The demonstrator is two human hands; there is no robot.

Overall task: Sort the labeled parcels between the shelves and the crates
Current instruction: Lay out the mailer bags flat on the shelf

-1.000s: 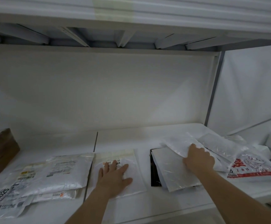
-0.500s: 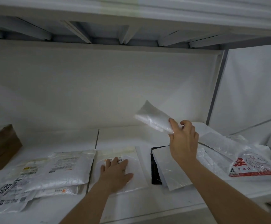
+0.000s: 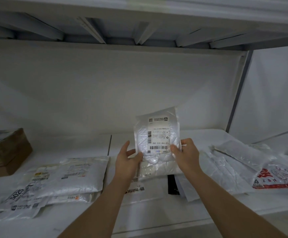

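1. Your right hand grips the lower right edge of a small clear plastic parcel with a white printed shipping label, thumb on the front face, fingers curled behind.
2. Your left hand holds the lower left edge of the same parcel, thumb against the front; its fingers are spread and only loosely bent, so how firm that hold is, I cannot tell.
3. The parcel stands upright in the air between your hands, above the white shelf board, label facing you with its text upside down and the barcode near the bottom edge.
4. Just under your hands lies a flat clear bag with a pale cream edge, and beside it a black flat packet shows partly beneath a white sheet-like mailer.
5. To your left, a stack of white plastic mailers with printed labels rests on the shelf; the lowest one reads "5025".
6. Further left, a brown cardboard box sits at the shelf's edge of view.
7. To your right, crinkled clear plastic bags lie heaped, overlapping a white bag with red printed characters.
8. A grey metal upright marks the shelf's right end.
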